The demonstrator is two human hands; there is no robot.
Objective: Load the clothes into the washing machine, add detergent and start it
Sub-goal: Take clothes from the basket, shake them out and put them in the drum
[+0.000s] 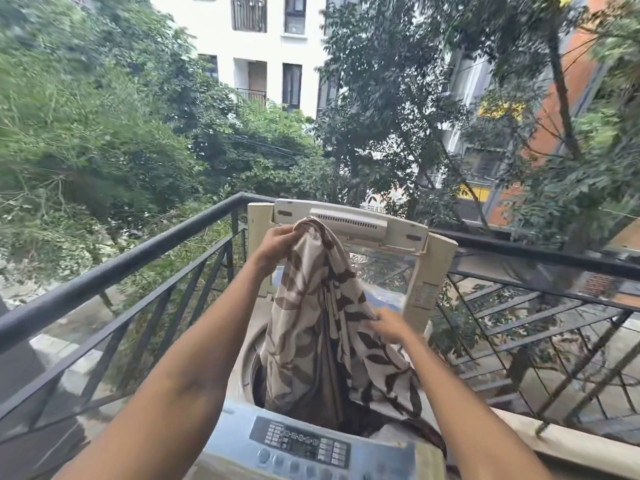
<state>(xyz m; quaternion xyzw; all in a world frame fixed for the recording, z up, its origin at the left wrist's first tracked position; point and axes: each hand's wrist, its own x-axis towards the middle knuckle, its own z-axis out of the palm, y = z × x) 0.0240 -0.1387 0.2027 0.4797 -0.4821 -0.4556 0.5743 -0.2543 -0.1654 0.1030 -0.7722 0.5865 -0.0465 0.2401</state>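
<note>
Outdoors, left hand [275,241] grips cloth [322,327] high, right hand [389,326] pinches it lower, over washer [242,441] tub.

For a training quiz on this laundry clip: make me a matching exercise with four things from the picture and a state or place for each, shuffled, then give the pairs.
Column one:
1. left hand
2. right hand
3. washing machine lid
4. control panel

Column two:
A. raised open, standing upright behind the tub
B. grips the top of the leaf-patterned cloth, held high
C. at the near edge of the machine, untouched
D. rests lower on the cloth's side, above the tub

Pairs: 1-B, 2-D, 3-A, 4-C
</note>
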